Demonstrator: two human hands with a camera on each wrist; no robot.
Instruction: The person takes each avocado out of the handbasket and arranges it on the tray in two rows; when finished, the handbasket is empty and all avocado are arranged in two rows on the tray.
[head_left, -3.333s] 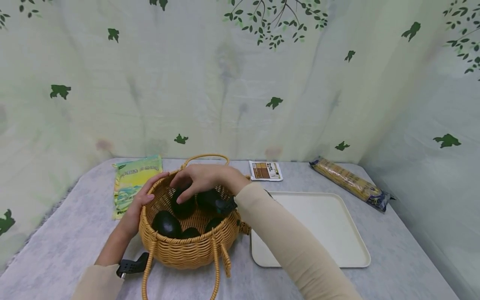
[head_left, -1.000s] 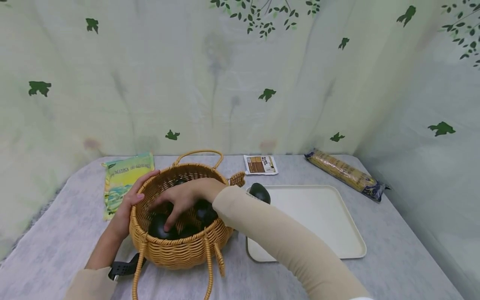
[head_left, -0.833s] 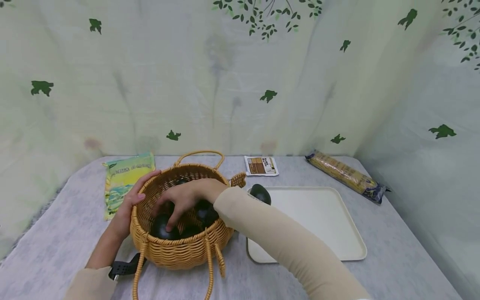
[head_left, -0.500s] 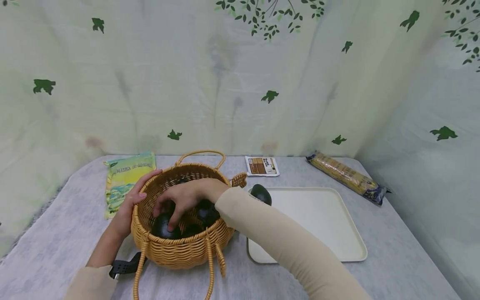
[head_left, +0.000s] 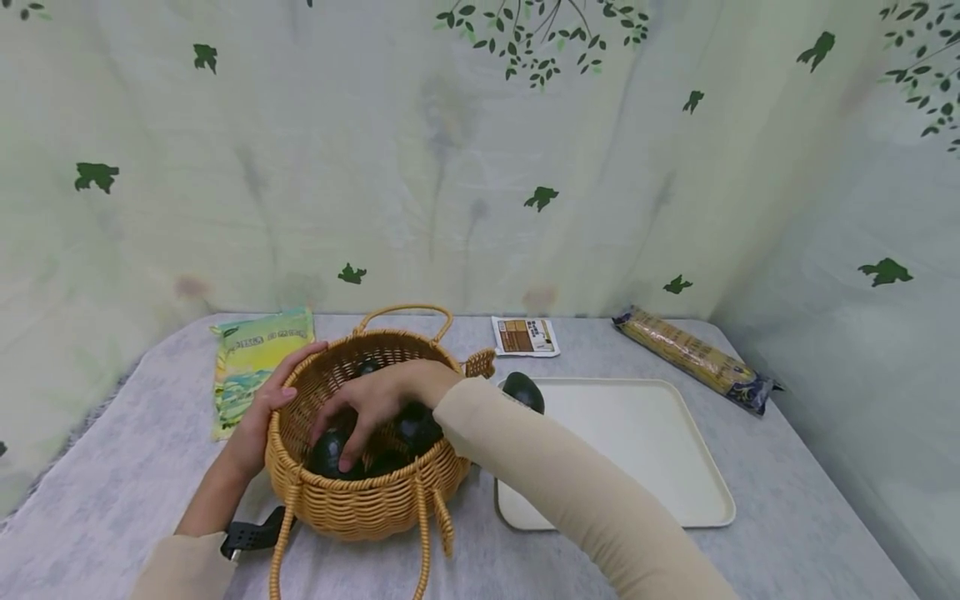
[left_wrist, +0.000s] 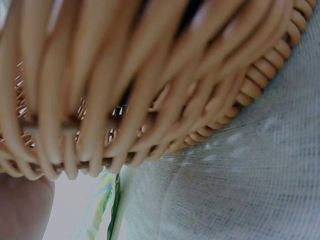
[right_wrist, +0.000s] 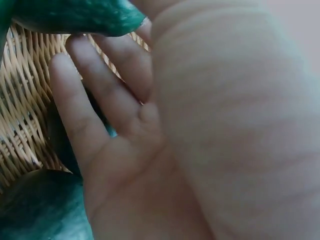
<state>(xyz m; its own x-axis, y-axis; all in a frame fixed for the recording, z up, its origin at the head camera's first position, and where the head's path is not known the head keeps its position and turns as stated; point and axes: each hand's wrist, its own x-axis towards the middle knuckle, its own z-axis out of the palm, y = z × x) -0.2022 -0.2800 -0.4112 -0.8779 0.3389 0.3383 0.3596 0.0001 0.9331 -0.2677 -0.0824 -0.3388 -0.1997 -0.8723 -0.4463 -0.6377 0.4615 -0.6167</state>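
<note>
In the head view a round wicker basket (head_left: 367,508) holds several dark green avocados, one (head_left: 416,427) lying at its right side. My left hand (head_left: 258,417) grips the basket's left rim, thumb over the edge. Inside the basket, my right hand (head_left: 371,404) reaches down with thumb and fingers round the front-left avocado (head_left: 327,457). From the right wrist an avocado (right_wrist: 75,17) shows at the fingertips, and another (right_wrist: 42,205) lies beside the palm. The left wrist view is mostly filled by the basket's weave (left_wrist: 100,75).
A white tray (head_left: 622,450) stands to the right, with an avocado (head_left: 523,392) at its back-left corner, partly hidden by the sleeve. Along the back lie a yellow-green packet (head_left: 258,350), a small white-and-brown packet (head_left: 525,337) and a long gold package (head_left: 693,357).
Since the oldest frame, my right hand has shifted from the basket's middle to the front-left avocado. An avocado now shows at the tray's corner. My left hand stays on the rim.
</note>
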